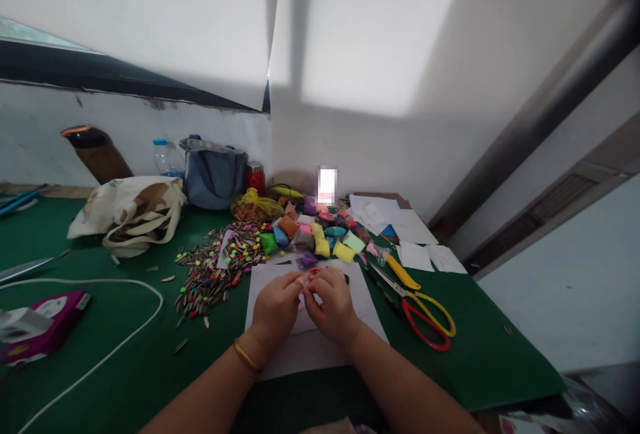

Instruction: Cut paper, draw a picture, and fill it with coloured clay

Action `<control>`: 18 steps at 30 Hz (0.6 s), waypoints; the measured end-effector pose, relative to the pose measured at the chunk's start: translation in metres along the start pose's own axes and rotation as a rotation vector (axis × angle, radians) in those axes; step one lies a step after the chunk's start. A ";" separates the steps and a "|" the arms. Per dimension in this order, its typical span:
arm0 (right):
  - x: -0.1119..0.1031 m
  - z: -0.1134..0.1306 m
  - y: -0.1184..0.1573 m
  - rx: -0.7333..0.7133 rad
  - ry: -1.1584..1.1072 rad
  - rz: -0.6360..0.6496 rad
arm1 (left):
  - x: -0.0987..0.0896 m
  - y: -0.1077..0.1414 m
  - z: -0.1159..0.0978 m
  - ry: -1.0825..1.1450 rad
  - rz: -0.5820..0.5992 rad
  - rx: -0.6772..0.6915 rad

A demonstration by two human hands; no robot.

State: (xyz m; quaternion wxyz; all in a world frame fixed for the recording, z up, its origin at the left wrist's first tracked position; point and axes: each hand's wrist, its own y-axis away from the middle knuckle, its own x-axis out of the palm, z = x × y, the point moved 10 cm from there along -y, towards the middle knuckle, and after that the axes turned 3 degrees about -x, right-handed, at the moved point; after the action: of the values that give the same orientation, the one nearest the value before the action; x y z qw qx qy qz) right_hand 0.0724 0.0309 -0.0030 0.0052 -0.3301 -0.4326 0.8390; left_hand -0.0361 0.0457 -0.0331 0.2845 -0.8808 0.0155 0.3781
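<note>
Call the two hands the middle of a clock. The left hand point(277, 302) and the right hand point(331, 302) meet over a sheet of white paper point(311, 353). Their fingers are bent and pinching a small pink and red bit point(314, 273) between the tips. It sits right where the hands meet, a little toward twelve o'clock. The fingers hide most of it, so I can't tell its shape. It is likely held by the tips because it is so little, and both hands help to keep it steady.

The paper lies flat on the green table point(495, 354), maybe to give a clean spot under the hands. At twelve o'clock, just past the paper, is a heap of bright little packs point(323, 247), close enough to reach. At ten o'clock, striped seeds point(215, 284) are spread out, with bright little balls mixed in. At three o'clock lie big scissors point(413, 295), their red and yellow loops turned toward the person, which would make them easy to pick up. A blue bag point(215, 177) stands against the wall between ten and eleven, out of the way.
</note>
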 end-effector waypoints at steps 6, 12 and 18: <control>-0.010 -0.021 -0.001 0.082 -0.064 -0.020 | -0.002 -0.004 0.022 0.177 -0.057 -0.121; 0.016 -0.068 0.011 0.381 -0.424 0.091 | 0.001 -0.007 0.039 0.366 -0.027 -0.168; 0.034 -0.072 0.016 0.454 -0.622 0.072 | 0.001 -0.011 0.032 0.386 0.005 -0.138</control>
State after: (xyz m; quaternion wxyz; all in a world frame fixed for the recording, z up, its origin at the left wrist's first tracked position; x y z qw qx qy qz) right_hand 0.0906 0.0828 -0.0628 -0.0826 -0.0653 -0.2050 0.9731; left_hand -0.0536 0.0713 -0.0463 0.2142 -0.9543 0.0462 0.2033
